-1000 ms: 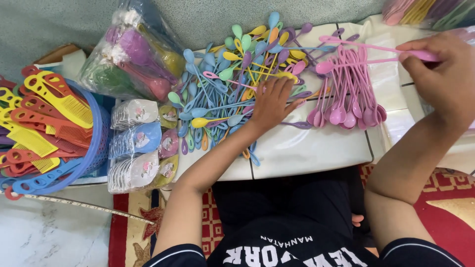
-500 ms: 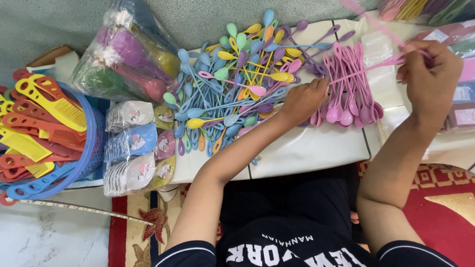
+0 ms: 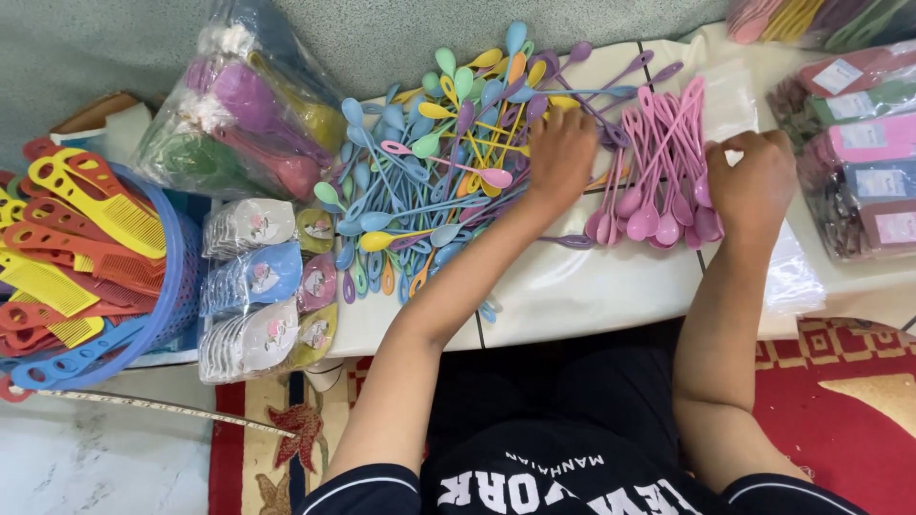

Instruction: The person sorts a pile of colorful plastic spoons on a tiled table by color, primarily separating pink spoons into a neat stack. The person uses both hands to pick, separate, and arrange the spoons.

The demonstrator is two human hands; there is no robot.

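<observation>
A heap of mixed plastic spoons (image 3: 429,181) in blue, green, yellow and purple lies on the white table (image 3: 592,286). My left hand (image 3: 563,157) rests palm down on the heap's right side, fingers spread among the handles. Right of it lies a bunch of pink spoons (image 3: 658,162), bowls toward me. My right hand (image 3: 754,181) is curled at the bunch's right edge, fingers closed against the pink bowls. A clear plastic bag (image 3: 792,277) lies partly under that hand.
A blue basket (image 3: 162,296) of red and yellow combs stands at the left. Beside it are packs of small round mirrors (image 3: 258,305) and a bag of large coloured spoons (image 3: 239,124). Packed goods in pink and dark wrappers (image 3: 859,172) are stacked at the right edge.
My right hand came down from the upper right, where it held one pink spoon up, to the pink bunch. My left hand slid right across the mixed heap.
</observation>
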